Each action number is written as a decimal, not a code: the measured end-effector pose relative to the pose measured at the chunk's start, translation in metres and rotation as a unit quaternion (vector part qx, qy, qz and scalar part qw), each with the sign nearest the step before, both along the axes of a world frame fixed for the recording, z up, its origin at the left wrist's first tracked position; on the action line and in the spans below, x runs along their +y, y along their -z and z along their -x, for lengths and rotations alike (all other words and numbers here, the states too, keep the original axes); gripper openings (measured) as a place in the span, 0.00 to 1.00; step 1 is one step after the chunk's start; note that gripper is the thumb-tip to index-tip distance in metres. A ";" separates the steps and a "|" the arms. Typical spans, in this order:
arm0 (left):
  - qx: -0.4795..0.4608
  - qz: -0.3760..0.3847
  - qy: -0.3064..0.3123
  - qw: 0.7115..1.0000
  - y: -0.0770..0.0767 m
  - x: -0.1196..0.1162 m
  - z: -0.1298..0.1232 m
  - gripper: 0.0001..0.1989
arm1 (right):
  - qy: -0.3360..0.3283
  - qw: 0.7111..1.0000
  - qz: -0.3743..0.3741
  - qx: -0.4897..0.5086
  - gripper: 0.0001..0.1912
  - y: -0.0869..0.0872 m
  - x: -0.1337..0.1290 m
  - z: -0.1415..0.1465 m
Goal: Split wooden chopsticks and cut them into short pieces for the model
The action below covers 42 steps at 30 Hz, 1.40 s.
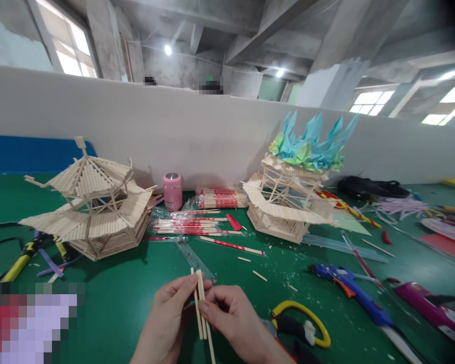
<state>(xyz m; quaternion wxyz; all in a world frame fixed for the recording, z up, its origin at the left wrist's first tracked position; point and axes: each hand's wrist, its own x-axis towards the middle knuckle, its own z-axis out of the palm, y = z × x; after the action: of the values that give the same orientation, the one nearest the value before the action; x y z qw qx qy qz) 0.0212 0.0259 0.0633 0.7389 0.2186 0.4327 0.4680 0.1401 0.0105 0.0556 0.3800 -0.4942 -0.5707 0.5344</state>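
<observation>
Low in the middle of the head view, my left hand point(172, 308) pinches several pale wooden chopsticks point(199, 313) near their upper ends. My right hand point(231, 313) grips the same chopsticks from the right, its thumb pressed on them. They lie side by side, pointing down toward me, and one reaches lower than the others. Just beyond my fingers is a clear ruler point(193, 258). Paper-wrapped chopsticks point(189, 226) in plastic lie farther back. Near my right wrist rest yellow-handled pliers point(301, 323), partly hidden by that wrist.
A chopstick pavilion point(94, 202) stands at left. Another, topped with blue folded paper point(311, 136), stands at right. Between them are a pink flask point(172, 191) and bundled chopsticks point(222, 197). A blue glue gun point(352, 290) and a purple tool point(432, 306) lie at right.
</observation>
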 end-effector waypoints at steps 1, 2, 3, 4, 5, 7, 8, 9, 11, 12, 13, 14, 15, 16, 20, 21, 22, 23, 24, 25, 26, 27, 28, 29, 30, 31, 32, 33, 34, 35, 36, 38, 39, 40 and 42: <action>-0.001 0.002 -0.003 1.000 -0.001 0.000 0.000 0.09 | 0.003 1.000 0.001 0.002 0.17 0.000 0.000 0.000; -0.004 0.004 -0.006 1.000 -0.001 0.000 0.001 0.09 | 0.004 1.000 0.003 0.004 0.17 -0.001 0.000 -0.001; -0.008 0.005 -0.009 1.000 -0.001 0.000 0.001 0.09 | 0.007 1.000 0.004 0.006 0.18 -0.001 0.001 -0.001; -0.012 0.007 -0.014 1.000 -0.001 0.000 0.001 0.09 | 0.009 1.000 0.006 0.007 0.18 -0.002 0.001 -0.002; -0.015 0.010 -0.021 1.000 -0.001 0.000 0.001 0.10 | 0.012 1.000 0.008 0.008 0.18 -0.003 0.002 -0.003; -0.018 0.015 -0.030 0.999 0.000 0.001 0.002 0.11 | 0.018 1.000 0.011 0.010 0.19 -0.004 0.003 -0.005; -0.017 0.017 -0.030 0.999 0.001 0.001 0.001 0.11 | 0.019 1.000 0.012 0.012 0.20 -0.005 0.004 -0.006; -0.017 0.017 -0.029 0.999 0.001 0.001 0.001 0.12 | 0.021 1.000 0.012 0.014 0.20 -0.005 0.005 -0.007; -0.018 0.015 -0.023 0.999 0.003 0.000 0.000 0.12 | 0.022 1.000 0.014 0.017 0.19 -0.006 0.006 -0.008; -0.017 0.012 -0.019 1.000 0.003 0.000 0.000 0.11 | 0.022 0.999 0.016 0.018 0.19 -0.006 0.007 -0.007; -0.016 0.008 -0.012 1.000 0.004 0.000 0.000 0.11 | 0.022 0.999 0.017 0.019 0.18 -0.006 0.007 -0.007; -0.013 0.002 -0.003 1.000 0.004 0.000 0.000 0.11 | 0.023 0.999 0.019 0.020 0.18 -0.005 0.007 -0.006; -0.009 -0.005 0.006 1.000 0.005 0.000 0.000 0.11 | 0.023 0.999 0.020 0.021 0.18 -0.005 0.007 -0.006; -0.004 -0.011 0.011 1.000 0.005 -0.001 0.000 0.11 | 0.024 0.999 0.021 0.022 0.17 -0.005 0.007 -0.006; 0.020 -0.010 0.004 1.000 0.006 -0.002 0.001 0.11 | 0.037 0.999 0.018 0.028 0.17 -0.006 0.010 -0.008; 0.023 -0.008 0.008 1.000 0.005 -0.003 0.000 0.12 | 0.045 0.998 0.016 0.031 0.17 -0.007 0.011 -0.010; 0.022 -0.005 0.019 1.000 0.005 -0.005 -0.002 0.12 | 0.054 0.998 0.014 0.034 0.17 -0.008 0.013 -0.012; 0.021 -0.002 0.034 0.999 0.005 -0.006 -0.003 0.13 | 0.064 0.997 0.012 0.039 0.17 -0.009 0.016 -0.014; 0.020 0.004 0.050 0.999 0.005 -0.009 -0.005 0.14 | 0.074 0.996 0.011 0.043 0.17 -0.010 0.018 -0.016; 0.020 0.013 0.064 0.998 0.004 -0.011 -0.007 0.14 | 0.083 0.995 0.011 0.047 0.16 -0.010 0.021 -0.017; 0.021 0.022 0.075 0.997 0.004 -0.014 -0.009 0.15 | 0.091 0.994 0.011 0.051 0.16 -0.011 0.023 -0.019; 0.020 0.030 0.083 0.996 0.004 -0.016 -0.010 0.15 | 0.098 0.994 0.010 0.055 0.15 -0.012 0.025 -0.020; 0.017 0.038 0.088 0.995 0.004 -0.018 -0.011 0.16 | 0.103 0.993 0.010 0.058 0.15 -0.013 0.026 -0.020; 0.014 0.043 0.090 0.995 0.003 -0.020 -0.012 0.17 | 0.107 0.992 0.010 0.061 0.15 -0.013 0.027 -0.020; 0.010 0.043 0.093 0.995 0.003 -0.022 -0.012 0.17 | 0.111 0.992 0.009 0.063 0.15 -0.013 0.028 -0.020; 0.009 0.043 0.097 0.994 0.004 -0.023 -0.013 0.17 | 0.113 0.991 0.008 0.065 0.15 -0.012 0.028 -0.020; 0.009 0.042 0.099 0.994 0.004 -0.024 -0.013 0.17 | 0.116 0.991 0.004 0.065 0.15 -0.012 0.028 -0.019; 0.010 0.041 0.102 0.994 0.005 -0.025 -0.013 0.16 | 0.119 0.991 0.000 0.064 0.15 -0.011 0.028 -0.018; 0.012 0.041 0.102 0.994 0.006 -0.026 -0.013 0.16 | 0.122 0.991 -0.005 0.062 0.15 -0.010 0.028 -0.018; 0.013 0.040 0.103 0.994 0.007 -0.026 -0.013 0.15 | 0.124 0.990 -0.010 0.060 0.15 -0.008 0.027 -0.017; 0.014 0.041 0.102 0.994 0.008 -0.027 -0.013 0.15 | 0.126 0.990 -0.014 0.057 0.15 -0.007 0.027 -0.016; 0.018 0.043 0.101 0.994 0.010 -0.027 -0.014 0.15 | 0.127 0.990 -0.018 0.053 0.15 -0.005 0.026 -0.015; 0.020 0.044 0.102 0.994 0.011 -0.027 -0.014 0.15 | 0.127 0.990 -0.018 0.051 0.15 -0.004 0.026 -0.014; 0.022 0.045 0.102 0.994 0.011 -0.027 -0.014 0.15 | 0.127 0.990 -0.018 0.049 0.15 -0.003 0.026 -0.013; 0.022 0.047 0.101 0.994 0.010 -0.027 -0.014 0.15 | 0.125 0.991 -0.019 0.045 0.15 -0.003 0.025 -0.012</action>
<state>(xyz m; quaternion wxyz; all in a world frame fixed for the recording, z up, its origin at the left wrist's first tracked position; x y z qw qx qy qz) 0.0351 -0.0009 0.0533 0.7821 0.2364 0.4461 0.3652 0.1518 0.0358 0.0581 0.4784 -0.5299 -0.4965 0.4937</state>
